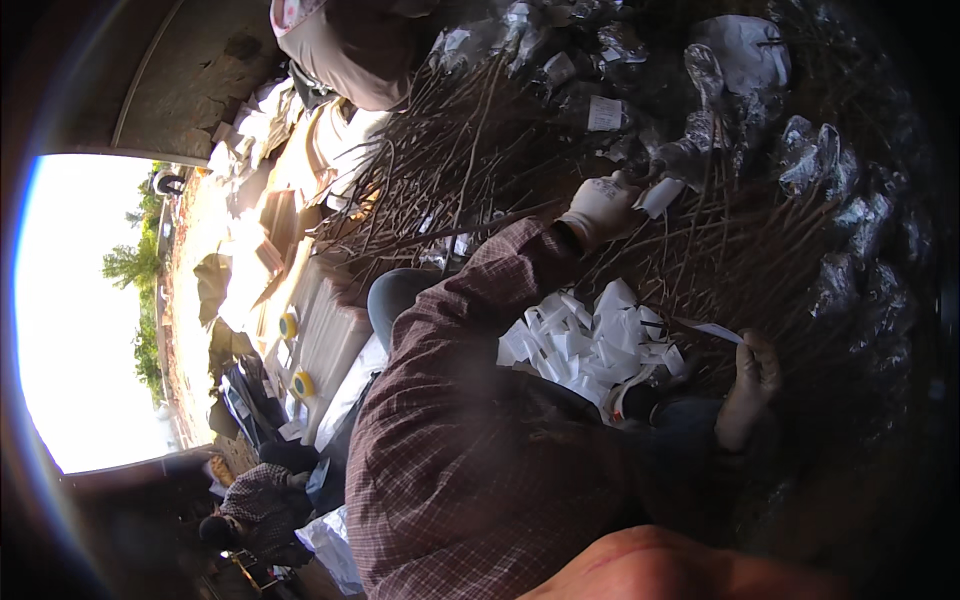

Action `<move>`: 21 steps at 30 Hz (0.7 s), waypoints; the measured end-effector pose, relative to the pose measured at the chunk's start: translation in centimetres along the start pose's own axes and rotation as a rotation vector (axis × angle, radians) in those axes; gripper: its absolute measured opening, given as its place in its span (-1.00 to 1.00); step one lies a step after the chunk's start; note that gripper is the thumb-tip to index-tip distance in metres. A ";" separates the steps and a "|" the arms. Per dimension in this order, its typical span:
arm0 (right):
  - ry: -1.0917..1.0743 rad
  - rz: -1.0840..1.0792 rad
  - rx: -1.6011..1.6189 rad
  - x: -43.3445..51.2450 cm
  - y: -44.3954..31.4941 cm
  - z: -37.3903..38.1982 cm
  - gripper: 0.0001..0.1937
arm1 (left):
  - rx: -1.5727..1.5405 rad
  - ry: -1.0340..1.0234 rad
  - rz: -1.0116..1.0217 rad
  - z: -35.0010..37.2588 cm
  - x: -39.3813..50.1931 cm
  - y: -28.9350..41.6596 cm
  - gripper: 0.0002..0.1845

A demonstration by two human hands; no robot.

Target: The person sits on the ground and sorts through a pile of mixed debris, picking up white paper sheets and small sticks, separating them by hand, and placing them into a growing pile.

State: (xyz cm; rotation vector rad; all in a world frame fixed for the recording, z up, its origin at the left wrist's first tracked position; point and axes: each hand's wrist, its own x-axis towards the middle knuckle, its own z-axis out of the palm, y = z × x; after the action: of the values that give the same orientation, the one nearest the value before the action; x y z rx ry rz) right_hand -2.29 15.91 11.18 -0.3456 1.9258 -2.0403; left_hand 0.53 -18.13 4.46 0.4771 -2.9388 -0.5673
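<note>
My left hand (604, 202), in a white work glove, is closed at woody stems (622, 240), its fingertips partly hidden. Right beside its fingers stands a curled white label (660, 197). My right hand (750, 379) pinches the end of a thin white strip (712, 330) between thumb and finger. Below and between the hands, a heap of white paper labels (577, 337) lies at my lap. Beyond my left hand are roots or stem ends in clear plastic wrap (697, 135), and a printed tag (604, 113) lies among them.
More bare twigs (442, 150) and plastic-wrapped bundles (825, 157) spread around. At left are a stack of boards or sheets (330, 322), yellow tape rolls (303, 384) and crumpled paper (262, 112). One person (345, 52) is at the top, another (259, 510) at lower left.
</note>
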 end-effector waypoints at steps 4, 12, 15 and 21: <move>0.019 0.012 0.219 0.2 0.2 -0.7 -0.52 | 0.208 0.106 0.049 -4.6 -3.4 -4.6 -0.62; -0.068 -0.134 0.317 1.9 -7.4 3.1 -0.38 | -0.518 0.106 -0.005 -15.7 -12.1 -3.3 -0.71; -0.142 -0.359 0.141 4.3 -11.2 6.9 -0.35 | 0.034 0.052 0.273 -18.0 -14.6 1.5 -0.72; -0.002 -0.764 -1.193 3.4 -11.1 8.9 -0.14 | 0.057 0.050 0.375 -21.4 -19.6 4.8 -0.54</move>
State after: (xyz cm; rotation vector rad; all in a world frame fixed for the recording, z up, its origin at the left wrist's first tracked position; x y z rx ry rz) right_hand -2.67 6.90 22.72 -1.4943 3.0994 -0.8216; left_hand 21.19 -14.89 25.08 -0.0592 -2.8931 -0.4168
